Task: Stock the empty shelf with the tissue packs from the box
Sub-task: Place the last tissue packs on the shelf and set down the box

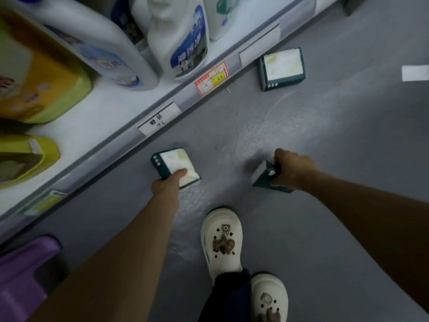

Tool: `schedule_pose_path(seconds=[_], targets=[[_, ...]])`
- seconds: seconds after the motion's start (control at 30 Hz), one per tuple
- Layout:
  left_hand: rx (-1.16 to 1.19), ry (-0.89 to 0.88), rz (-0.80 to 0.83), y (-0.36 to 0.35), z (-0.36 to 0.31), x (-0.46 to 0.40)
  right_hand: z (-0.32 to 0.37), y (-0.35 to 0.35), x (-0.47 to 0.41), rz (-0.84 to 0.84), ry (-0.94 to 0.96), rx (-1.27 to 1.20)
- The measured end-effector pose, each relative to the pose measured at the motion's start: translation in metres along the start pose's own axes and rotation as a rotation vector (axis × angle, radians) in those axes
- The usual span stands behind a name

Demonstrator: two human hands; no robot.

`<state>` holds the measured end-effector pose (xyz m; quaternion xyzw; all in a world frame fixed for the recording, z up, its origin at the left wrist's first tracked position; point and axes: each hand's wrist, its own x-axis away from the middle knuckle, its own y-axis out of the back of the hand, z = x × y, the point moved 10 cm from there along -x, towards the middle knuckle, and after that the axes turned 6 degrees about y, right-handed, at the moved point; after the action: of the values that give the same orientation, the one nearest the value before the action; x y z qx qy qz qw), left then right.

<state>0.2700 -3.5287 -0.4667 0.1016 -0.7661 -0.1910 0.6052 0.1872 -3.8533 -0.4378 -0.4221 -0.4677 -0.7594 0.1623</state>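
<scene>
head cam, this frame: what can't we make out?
- Box and empty shelf: neither shows in the head view.
- Right hand covers much of its tissue pack.
- Left hand: fingers under its pack are hidden.
- Price tag print: too blurred to read.
- Third pack lies on the floor: label blurred.

The right hand (293,168) hides its fingers and much of its tissue pack (264,176).
</scene>
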Motion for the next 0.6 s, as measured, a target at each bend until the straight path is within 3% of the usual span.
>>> schedule_pose_path(seconds=[0.07,0.2,0.33,0.6], targets=[[-0.083,-0.038,0.077,0.002,0.0,0.027,0.008,0.012,0.027,-0.015,-0.1,-0.293],[-0.296,-0.213,0.175,0.014,-0.01,0.102,0.032,0.051,0.086,-0.18,-0.179,-0.407],[-0.202,-0.301,0.216,0.044,-0.036,0.192,0.069,0.086,0.148,-0.202,-0.128,-0.846],[-0.111,-0.671,0.155,0.15,-0.112,0.379,0.139,0.199,0.293,-0.177,0.065,-1.196]])
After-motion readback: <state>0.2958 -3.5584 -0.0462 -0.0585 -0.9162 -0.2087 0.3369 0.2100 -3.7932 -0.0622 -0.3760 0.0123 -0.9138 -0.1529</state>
